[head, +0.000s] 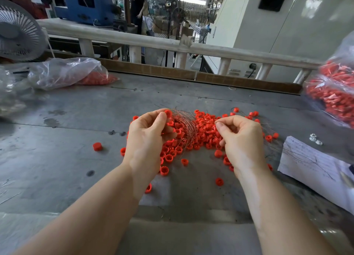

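Observation:
A heap of small red plastic caps [205,132] lies on the grey metal table [76,120] in the middle of the head view. My left hand [147,139] pinches one red cap [168,113] between thumb and forefinger and holds a bundle of thin copper wires [186,128] that fans over the heap. My right hand [241,137] hovers over the right side of the heap, thumb and forefinger pinched together on what looks like a single thin wire. Loose caps [97,146] lie scattered around the heap.
A clear bag holding red caps [76,73] lies at the back left beside a white fan [17,32]. A fuller bag of red parts [333,93] sits at the right edge. A written sheet of paper [314,168] and small white nuts [315,139] lie at the right. A white railing [153,42] runs behind the table.

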